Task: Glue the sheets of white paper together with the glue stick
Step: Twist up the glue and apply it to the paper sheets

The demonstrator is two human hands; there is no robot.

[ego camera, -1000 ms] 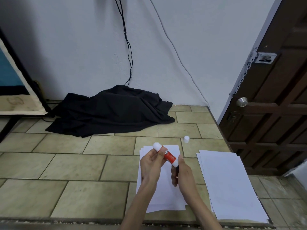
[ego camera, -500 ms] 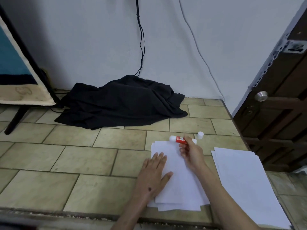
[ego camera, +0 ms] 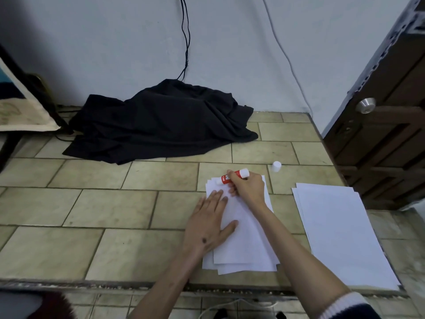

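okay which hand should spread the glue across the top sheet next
Right. The right hand already grips the uncapped glue stick, its tip at the stack's far corner; the left hand lies flat, pinning the paper.

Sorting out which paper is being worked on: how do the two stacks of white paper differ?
The near stack is fanned unevenly, with the left hand flat on it and the right hand holding the glue stick there. The right stack lies neater and untouched. Both are plain white sheets.

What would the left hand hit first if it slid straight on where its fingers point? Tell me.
Probably the right hand, which grips the glue stick; the left hand's fingertips lie close beside it on the paper stack.
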